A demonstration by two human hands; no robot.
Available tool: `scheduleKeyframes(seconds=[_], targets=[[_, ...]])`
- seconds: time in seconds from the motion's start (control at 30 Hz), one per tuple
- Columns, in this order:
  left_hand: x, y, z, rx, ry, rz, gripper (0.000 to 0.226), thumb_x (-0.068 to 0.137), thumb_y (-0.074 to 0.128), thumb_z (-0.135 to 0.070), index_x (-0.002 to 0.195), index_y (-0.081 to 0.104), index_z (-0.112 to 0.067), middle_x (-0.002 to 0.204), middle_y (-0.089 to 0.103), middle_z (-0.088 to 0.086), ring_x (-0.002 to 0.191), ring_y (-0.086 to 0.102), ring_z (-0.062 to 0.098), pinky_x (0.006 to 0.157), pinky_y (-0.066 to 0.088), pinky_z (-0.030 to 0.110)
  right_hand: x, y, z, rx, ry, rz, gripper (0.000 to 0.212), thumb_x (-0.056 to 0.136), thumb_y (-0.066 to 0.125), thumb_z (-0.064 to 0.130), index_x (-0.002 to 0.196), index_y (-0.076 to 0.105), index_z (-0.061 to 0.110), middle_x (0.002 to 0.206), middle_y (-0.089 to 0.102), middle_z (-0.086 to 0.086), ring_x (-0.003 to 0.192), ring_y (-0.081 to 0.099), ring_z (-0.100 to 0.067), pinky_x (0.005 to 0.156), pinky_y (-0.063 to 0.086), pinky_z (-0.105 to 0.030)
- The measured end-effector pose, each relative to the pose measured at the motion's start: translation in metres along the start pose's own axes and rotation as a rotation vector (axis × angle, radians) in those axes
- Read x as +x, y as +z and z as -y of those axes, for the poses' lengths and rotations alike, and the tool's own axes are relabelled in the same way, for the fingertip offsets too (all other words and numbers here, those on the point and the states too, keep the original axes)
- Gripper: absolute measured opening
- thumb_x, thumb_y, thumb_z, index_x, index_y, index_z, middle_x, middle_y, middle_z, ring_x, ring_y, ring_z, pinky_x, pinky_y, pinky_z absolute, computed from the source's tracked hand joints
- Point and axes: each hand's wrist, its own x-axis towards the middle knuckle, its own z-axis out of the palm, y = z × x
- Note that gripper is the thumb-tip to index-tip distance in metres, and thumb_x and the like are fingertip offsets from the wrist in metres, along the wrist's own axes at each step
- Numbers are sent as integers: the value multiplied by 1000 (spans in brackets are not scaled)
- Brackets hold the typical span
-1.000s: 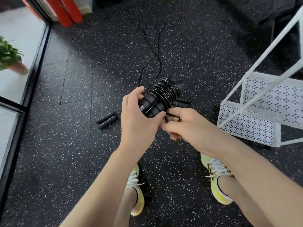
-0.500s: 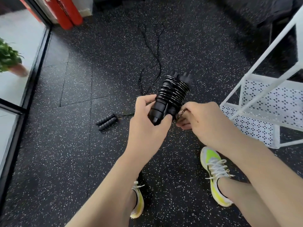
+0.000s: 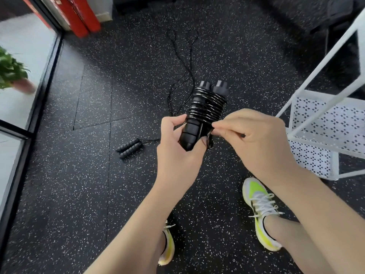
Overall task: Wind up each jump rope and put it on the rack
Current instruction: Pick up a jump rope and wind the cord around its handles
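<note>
Two handles bundled, so tucking the last loop under a tight coil should keep this jump rope (image 3: 205,107) from springing loose. My left hand (image 3: 177,147) is wrapped round the handle bottoms; right hand (image 3: 254,139), just beside it, pinches the loop end. Rack (image 3: 324,135) sits right of that hand.

Your left hand (image 3: 178,147) is up in front of you, fingers and thumb curled round the wound jump rope (image 3: 205,107), forearm rising from below. Your right hand (image 3: 254,141) comes in from the right, thumb and forefinger pinched at the rope's loose end (knuckles facing you), both arms bare.
</note>
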Motion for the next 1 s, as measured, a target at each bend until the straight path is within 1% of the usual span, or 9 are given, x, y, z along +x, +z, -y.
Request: scheduleKeyframes(seconds=[0.07,0.2,0.3,0.43,0.6,0.67,0.8,0.93,1.0], targets=[[-3,2,1,17,15,16,45,92,75,-12,113,43,-34,97,77,-9,83,70,33,78,57,58,3,-2,-1,-2,20,-13,8,82,84,12,90,83,11,88,75,1,76,66,-6,73,48,-8],[-3,3,4,71,57,33,47,91,75,-11,111,42,-38,102,76,-14,81,70,21,76,59,48,3,-3,-3,70,68,3,8,78,86,11,86,83,12,85,75,4,76,68,-5,72,49,-8],[-4,3,3,86,74,31,46,91,76,-14,112,42,-38,101,75,-16,75,65,11,71,56,36,1,-1,-1,109,98,-3,11,78,86,8,88,83,12,86,76,4,78,69,-6,72,51,-12],[-7,6,2,91,75,23,45,91,76,-16,110,42,-38,98,76,-16,64,56,1,61,45,18,1,2,1,153,143,0,17,78,85,6,94,82,12,87,75,4,81,68,-5,74,48,-8],[-8,5,2,121,70,7,45,91,76,-15,111,41,-36,96,76,-12,57,53,2,55,38,14,2,3,2,150,189,68,25,79,83,8,103,81,16,87,73,8,83,66,-3,76,46,-9],[-9,6,1,131,56,14,43,91,75,-15,111,43,-35,93,76,-12,57,53,2,53,37,12,4,2,2,110,222,103,22,80,84,12,101,81,19,85,71,11,82,64,-1,74,43,-8],[-12,10,2,134,30,49,41,92,73,-11,111,45,-36,91,75,-14,58,54,1,53,38,11,5,0,1,-42,248,148,11,77,86,18,85,80,23,82,66,12,74,59,-5,72,43,-15],[-13,10,1,134,42,49,43,92,73,-11,111,45,-39,91,75,-16,58,53,1,55,39,12,4,-1,-1,-55,181,193,11,81,82,16,87,73,19,85,60,12,74,56,2,71,42,-12],[-10,9,1,110,29,54,44,91,75,-16,115,46,-40,94,76,-15,61,56,2,58,43,17,3,-2,-2,-58,170,190,11,85,79,16,88,69,19,87,58,12,75,55,3,72,44,-17]])
